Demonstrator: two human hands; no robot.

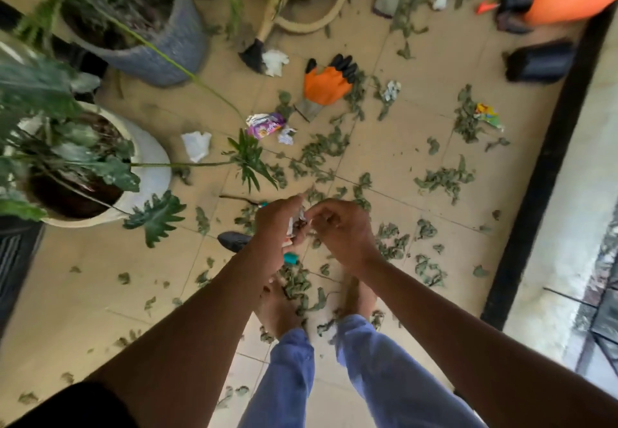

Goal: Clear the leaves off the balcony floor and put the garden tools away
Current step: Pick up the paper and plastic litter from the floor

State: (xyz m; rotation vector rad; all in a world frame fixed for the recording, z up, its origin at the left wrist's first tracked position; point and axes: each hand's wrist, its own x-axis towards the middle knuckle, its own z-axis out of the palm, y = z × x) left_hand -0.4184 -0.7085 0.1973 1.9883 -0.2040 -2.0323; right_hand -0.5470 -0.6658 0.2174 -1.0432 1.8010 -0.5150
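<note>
The left hand (279, 227) grips crumpled wrappers (296, 225) while the right hand (341, 230) pinches at them, probably bunching litter so both can be freed (contents blurred). Leaves (321, 153) lie scattered over the balcony floor (418, 69); an orange glove (326, 84) and hand trowel (264, 34) lie beyond, well apart.
</note>
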